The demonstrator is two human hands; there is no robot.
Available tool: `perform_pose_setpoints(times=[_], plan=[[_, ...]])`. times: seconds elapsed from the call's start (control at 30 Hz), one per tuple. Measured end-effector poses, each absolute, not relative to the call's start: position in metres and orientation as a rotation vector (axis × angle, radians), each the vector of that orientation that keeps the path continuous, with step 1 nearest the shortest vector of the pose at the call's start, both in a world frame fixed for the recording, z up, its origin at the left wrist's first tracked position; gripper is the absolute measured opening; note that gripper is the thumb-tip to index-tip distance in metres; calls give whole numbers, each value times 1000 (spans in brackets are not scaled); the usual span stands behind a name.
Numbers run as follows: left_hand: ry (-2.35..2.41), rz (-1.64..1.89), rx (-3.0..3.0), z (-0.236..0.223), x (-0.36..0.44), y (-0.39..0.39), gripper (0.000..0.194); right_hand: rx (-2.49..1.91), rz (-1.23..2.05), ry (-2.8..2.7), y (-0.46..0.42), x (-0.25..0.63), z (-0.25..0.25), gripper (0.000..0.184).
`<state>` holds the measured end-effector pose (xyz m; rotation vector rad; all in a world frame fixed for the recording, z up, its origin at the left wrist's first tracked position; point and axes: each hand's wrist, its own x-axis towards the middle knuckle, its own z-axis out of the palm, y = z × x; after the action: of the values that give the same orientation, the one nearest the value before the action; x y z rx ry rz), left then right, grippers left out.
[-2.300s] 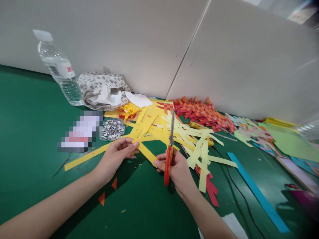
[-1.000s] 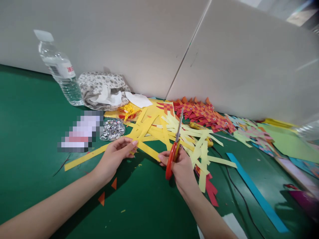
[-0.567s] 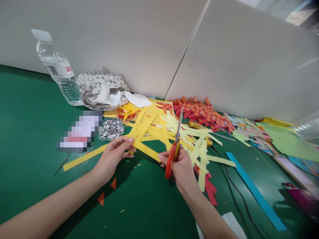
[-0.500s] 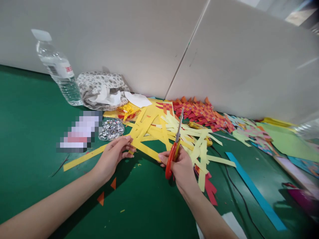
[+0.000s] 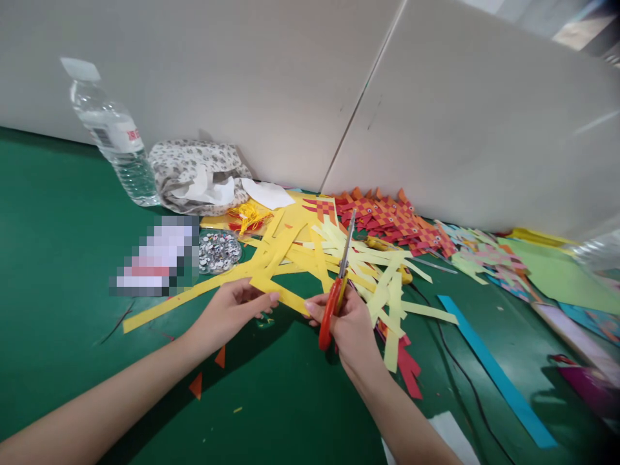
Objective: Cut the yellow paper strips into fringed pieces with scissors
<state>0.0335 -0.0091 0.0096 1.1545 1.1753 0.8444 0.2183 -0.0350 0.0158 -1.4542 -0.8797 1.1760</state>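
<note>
My left hand (image 5: 231, 313) pinches one end of a short yellow paper strip (image 5: 276, 292) just above the green table. My right hand (image 5: 349, 329) is closed round the red handles of a pair of scissors (image 5: 334, 294), blades shut and pointing away from me, and its fingertips touch the strip's other end. Behind both hands lies a heap of yellow and pale yellow paper strips (image 5: 339, 258). One long yellow strip (image 5: 165, 303) runs out to the left under my left hand.
A water bottle (image 5: 113, 135) and a patterned cloth bag (image 5: 198, 174) stand at the back left by the white wall. A dish of googly eyes (image 5: 219, 248), woven red-orange paper fish (image 5: 392, 219), a blue strip (image 5: 494, 371) and small orange triangles (image 5: 208, 371) lie on the table (image 5: 62, 258).
My left hand has slid right along the strip toward my right hand. The right hand with the scissors has dropped slightly toward me. Earlier the scissors tilted a little to the right.
</note>
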Motion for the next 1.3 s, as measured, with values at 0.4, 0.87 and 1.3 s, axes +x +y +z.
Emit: perform_pose_setpoints(times=[0.4,0.87,1.3], plan=[[1193,915,1079,7,33,-7,25,-1332,1307,-913,-35,219,10,46],[1190,926,1123,9,35,-9,23,-1354,1177,-849,-36,221,12,43],[1173,902,1146,8,34,-10,23,-1387,1106,-929,-35,223,11,41]])
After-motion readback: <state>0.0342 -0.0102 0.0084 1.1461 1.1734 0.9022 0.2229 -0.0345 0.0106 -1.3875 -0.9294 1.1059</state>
